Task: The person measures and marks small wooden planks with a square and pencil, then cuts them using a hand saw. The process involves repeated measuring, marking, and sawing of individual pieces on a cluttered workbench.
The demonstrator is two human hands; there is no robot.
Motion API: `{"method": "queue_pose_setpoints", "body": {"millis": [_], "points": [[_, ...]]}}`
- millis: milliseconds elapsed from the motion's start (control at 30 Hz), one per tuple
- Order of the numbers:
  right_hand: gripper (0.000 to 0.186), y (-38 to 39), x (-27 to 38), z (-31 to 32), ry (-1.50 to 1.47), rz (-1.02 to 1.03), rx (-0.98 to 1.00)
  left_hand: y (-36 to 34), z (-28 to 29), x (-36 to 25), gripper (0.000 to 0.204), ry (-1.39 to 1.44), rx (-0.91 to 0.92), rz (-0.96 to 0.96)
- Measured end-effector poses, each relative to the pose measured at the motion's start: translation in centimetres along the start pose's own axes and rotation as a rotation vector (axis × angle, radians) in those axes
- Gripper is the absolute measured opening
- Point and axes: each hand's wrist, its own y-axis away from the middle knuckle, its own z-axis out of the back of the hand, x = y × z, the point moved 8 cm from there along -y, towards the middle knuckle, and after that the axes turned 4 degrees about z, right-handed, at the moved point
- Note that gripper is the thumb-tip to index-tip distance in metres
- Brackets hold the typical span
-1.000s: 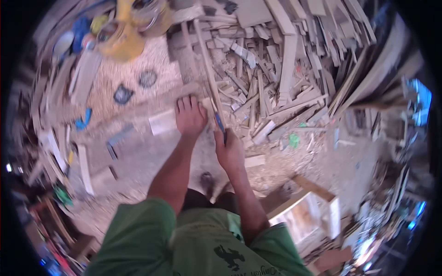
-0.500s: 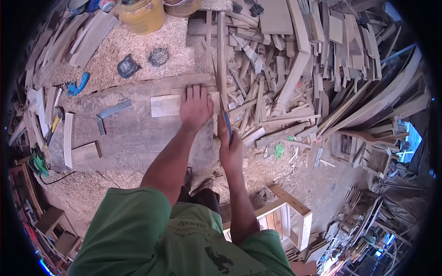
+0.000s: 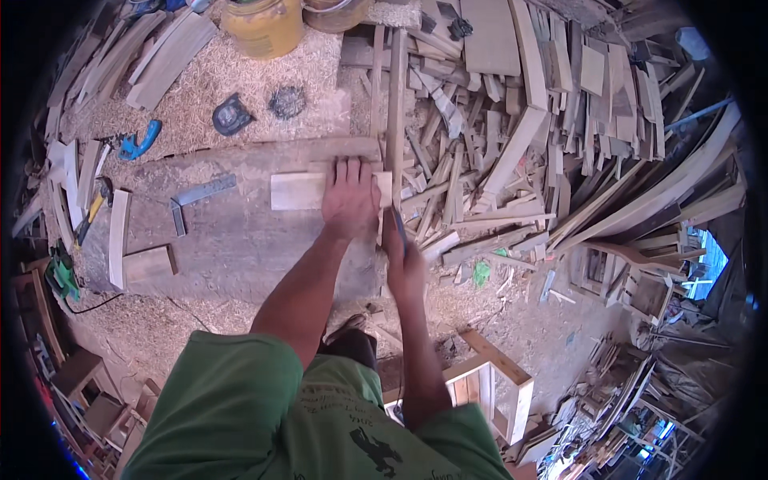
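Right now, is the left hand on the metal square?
No: the left hand lies on the pale board, while the metal square lies apart from it, off to the left.

Room left of board (image 3: pixel 295 192), offcuts (image 3: pixel 457 182) right

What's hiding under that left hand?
A pale board: its ends show on either side of the left hand. The part directly beneath is covered, so I can't see it.
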Motion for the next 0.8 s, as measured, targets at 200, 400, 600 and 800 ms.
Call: {"method": "queue_pose_setpoints", "body": {"millis": [200,400,600,800], "points": [[0.065,11.0,-0.1,8.4,0.030,-0.428,0.046,0.1,-0.7,1.4,0.054,-0.031,-0.015,0.015],[0.042,22.5,1.1,18.1,-0.158,-0.438,-0.010,0.4,-0.7,1.0,0.059,-0.001,0.074,0.038],[0.036,18.2,-0.9,16.1,-0.050,-0.145,-0.054,3.3,-0.4,1.5,0.088,0.065,0.133,-0.370],[0.045,11.8,3.8,13.6,0.188,0.293,0.073,7.3,5.0,2.3,0.081,-0.054,0.426,-0.079]]}}
